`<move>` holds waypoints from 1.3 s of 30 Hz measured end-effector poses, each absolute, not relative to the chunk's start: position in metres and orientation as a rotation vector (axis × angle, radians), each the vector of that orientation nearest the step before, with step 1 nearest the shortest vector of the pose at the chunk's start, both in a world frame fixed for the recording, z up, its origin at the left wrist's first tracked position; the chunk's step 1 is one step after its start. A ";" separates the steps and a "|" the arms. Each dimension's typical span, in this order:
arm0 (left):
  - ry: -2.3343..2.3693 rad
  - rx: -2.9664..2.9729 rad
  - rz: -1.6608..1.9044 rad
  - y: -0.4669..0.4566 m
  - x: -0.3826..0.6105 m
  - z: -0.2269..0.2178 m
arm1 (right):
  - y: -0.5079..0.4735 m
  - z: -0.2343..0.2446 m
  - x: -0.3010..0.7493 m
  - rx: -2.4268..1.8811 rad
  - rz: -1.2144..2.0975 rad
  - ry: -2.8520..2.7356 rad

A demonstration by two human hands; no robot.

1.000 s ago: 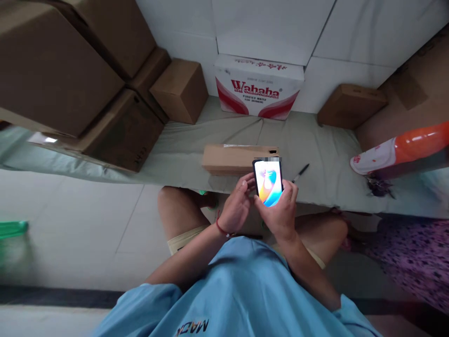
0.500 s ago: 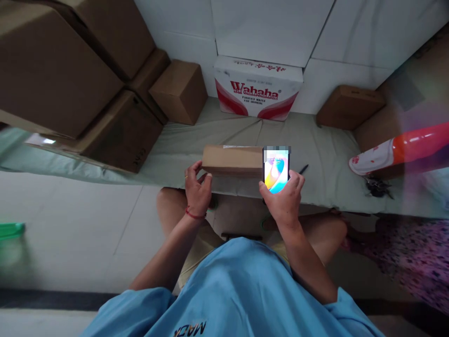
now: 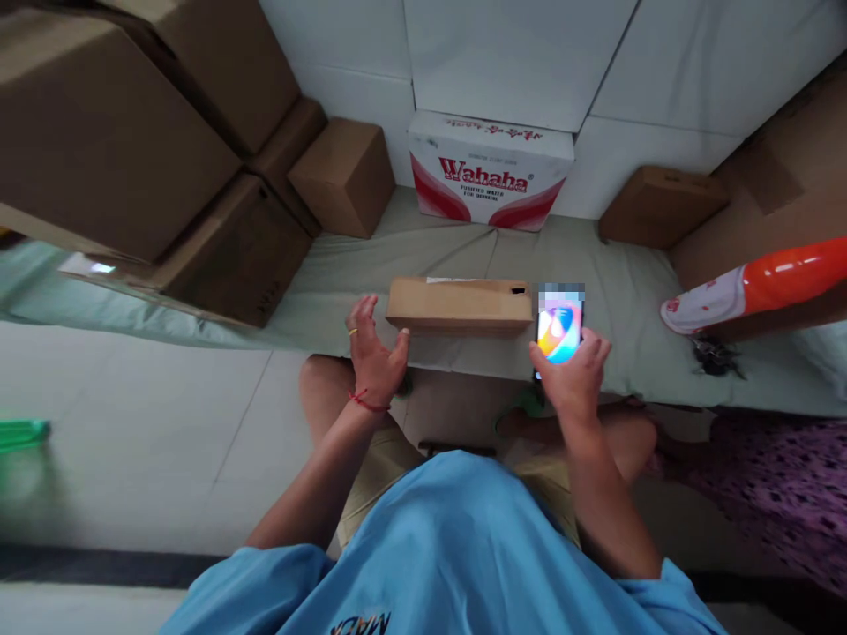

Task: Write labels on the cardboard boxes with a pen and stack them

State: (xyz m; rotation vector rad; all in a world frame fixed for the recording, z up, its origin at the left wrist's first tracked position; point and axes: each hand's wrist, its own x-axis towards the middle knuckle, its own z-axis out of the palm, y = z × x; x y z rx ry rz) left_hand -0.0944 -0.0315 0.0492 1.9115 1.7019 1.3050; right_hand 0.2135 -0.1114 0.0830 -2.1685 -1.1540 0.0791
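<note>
Right hand (image 3: 575, 375) holds the lit phone (image 3: 561, 333), three o'clock of the long carton (image 3: 458, 304). Left hand (image 3: 378, 362), at eight, spreads wide, empty; the carton seems unopened.

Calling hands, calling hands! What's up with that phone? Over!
Right hand holding lit phone. Left hand open, nothing held, near left end of cardboard box; contact unclear. Box between the hands, on green cloth.

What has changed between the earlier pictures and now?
The left hand has moved leftward, from beside the phone to near the left end of the long box. The right hand still holds the phone, carried rightward past the long box's right end. The long box and white carton stayed put.
</note>
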 end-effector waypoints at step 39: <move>1.202 1.851 1.074 0.016 -0.081 -0.014 | 0.055 0.194 0.263 -2.239 0.026 -2.554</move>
